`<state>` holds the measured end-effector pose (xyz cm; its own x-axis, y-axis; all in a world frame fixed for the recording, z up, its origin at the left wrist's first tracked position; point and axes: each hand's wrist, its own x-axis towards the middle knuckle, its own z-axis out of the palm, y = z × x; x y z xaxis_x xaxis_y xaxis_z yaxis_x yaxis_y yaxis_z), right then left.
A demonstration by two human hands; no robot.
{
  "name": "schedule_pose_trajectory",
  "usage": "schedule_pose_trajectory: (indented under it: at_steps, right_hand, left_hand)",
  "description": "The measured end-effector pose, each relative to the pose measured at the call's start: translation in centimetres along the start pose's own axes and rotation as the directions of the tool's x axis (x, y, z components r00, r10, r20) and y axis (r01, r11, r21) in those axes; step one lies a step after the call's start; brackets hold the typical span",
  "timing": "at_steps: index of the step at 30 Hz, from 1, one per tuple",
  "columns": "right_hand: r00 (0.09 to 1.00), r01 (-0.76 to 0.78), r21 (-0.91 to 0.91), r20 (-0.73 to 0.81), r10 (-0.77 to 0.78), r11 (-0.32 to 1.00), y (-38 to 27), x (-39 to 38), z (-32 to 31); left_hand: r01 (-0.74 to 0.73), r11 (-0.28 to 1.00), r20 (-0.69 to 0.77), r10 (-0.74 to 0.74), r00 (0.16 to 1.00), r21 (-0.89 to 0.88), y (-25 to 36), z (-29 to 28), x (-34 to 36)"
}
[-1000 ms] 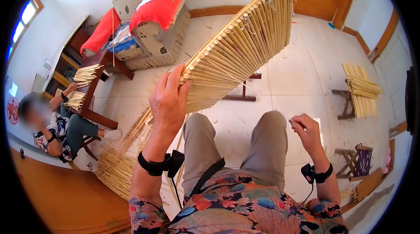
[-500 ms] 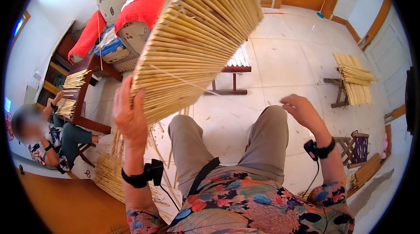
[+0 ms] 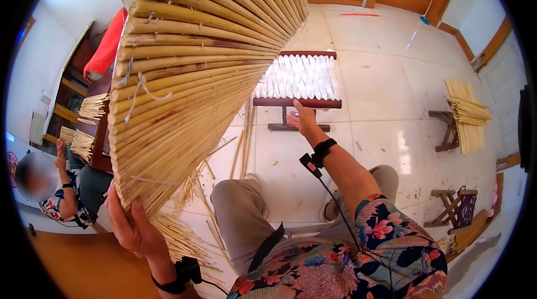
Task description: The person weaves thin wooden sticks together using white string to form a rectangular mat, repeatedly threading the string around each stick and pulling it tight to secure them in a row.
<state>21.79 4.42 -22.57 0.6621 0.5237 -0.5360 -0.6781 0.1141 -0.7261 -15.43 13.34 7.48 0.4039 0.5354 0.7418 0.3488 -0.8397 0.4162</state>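
A large mat of straw-coloured stalks [image 3: 184, 83], tied together with thin string, stands tilted and fanned out on my left. My left hand [image 3: 134, 226] grips its lower near edge, the thumb on the facing side and the fingers partly hidden behind. Knotted string ends hang from the stalks near the upper left edge. My right hand [image 3: 304, 119] is stretched out with its fingers apart and nothing visible in it. Its fingertips are at the front rail of a low dark-wood stool [image 3: 321, 104] with a white corded seat; whether they touch cannot be made out.
Loose stalks [image 3: 179, 240] lie on the floor by my left leg. At the left, a person [image 3: 67, 195] sits beside a dark table bearing stalk bundles [image 3: 84, 145]. More stalks [image 3: 469, 110] rest on a small stool at right, and a folding stool [image 3: 460, 209] stands nearer.
The mat and my left hand have moved left and nearer. My right hand has gone forward and left to the stool, leaving the string it was by. The white seat has come into fuller view.
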Motion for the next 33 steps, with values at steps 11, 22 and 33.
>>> schedule_pose_trajectory:
  at_steps: [11,22,33]
  right_hand:
    - [0.982,0.135,0.454,-0.182,-0.057,0.881,1.7,4.3,-0.6]
    - [0.982,-0.062,0.349,-0.145,0.119,0.935,6.5,-8.0,-3.4]
    - [0.95,-0.063,-0.278,0.277,0.143,0.958,-5.5,-21.2,-4.4]
  left_hand:
    - [-0.071,0.996,0.059,0.068,0.996,0.052,0.7,1.2,0.8]
    - [-0.201,0.979,0.127,0.195,0.973,0.029,3.4,0.9,1.0]
    - [-0.515,0.852,0.178,0.524,0.833,-0.094,5.5,6.6,1.2]
